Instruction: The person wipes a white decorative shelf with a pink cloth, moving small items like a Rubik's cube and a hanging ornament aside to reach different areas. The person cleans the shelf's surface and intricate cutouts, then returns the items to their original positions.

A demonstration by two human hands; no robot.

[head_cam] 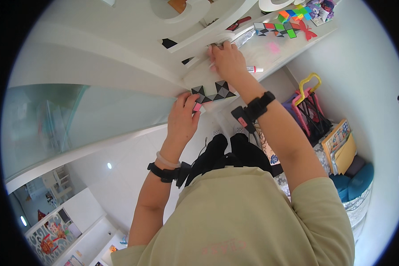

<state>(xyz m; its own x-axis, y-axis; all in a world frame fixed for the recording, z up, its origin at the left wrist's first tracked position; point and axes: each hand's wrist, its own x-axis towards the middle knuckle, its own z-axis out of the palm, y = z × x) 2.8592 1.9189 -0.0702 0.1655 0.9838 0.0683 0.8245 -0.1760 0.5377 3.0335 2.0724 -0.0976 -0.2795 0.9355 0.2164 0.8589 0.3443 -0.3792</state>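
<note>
At the near end of a white shelf (259, 55), my left hand (183, 118) has its thumb and fingers around one end of a snake puzzle (219, 91) with black, grey and pink faces. The rest of the puzzle lies bent along the shelf. Farther along, my right hand (230, 61) reaches down beside a cut-out white panel, its fingertips at something pale pink and white that is largely hidden. Whether it grips that thing cannot be told. A clear-and-white tube (244, 39) lies just beyond these fingers, and a small white tube with a red band (254, 69) is beside the right wrist.
Two more multicoloured snake puzzles (275, 29) (294, 14), a red butterfly cut-out (307, 30) and a red-handled tool (239, 23) lie farther along. A glass panel (119, 106) stands at left. Below right are a pink-and-black folding item (309, 113) and envelopes (344, 154).
</note>
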